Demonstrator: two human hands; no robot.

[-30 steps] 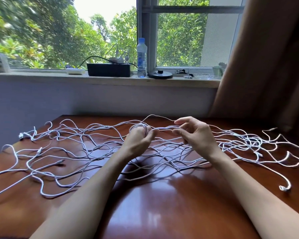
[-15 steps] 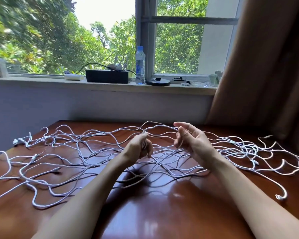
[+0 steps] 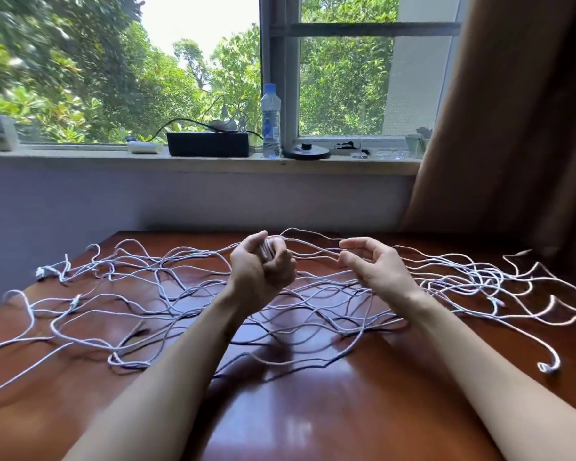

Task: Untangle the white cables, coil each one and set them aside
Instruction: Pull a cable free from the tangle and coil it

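Gripping a small bundle of wound white cable (image 3: 269,251) in your left hand (image 3: 261,277), you have it clamped in a fist, raised just above the glossy reddish-brown wooden bench (image 3: 313,414). Your right hand (image 3: 379,271) hovers just beside it, its fingers (image 3: 356,241) loosely curved and parted. A strand runs through the gap between thumb and forefinger, but I see no pinch on it. The thin white cables (image 3: 153,294) lie spread over the bench in one wide crossing web from far left to far right, and no finished coil is set aside that I can see. Now the danger, as I read it: the strand feeding your bundle leads straight into that web, so a hard pull would likely cinch the crossings beneath your wrists into real knots. Ease your left fist and those loops may spring apart. Watch the grey plug end (image 3: 547,367) lying near your right forearm; a plug like that could hook under a neighbouring strand and drag it along. Cables already run past the left edge of view, so a tug might slide more of them off the bench.
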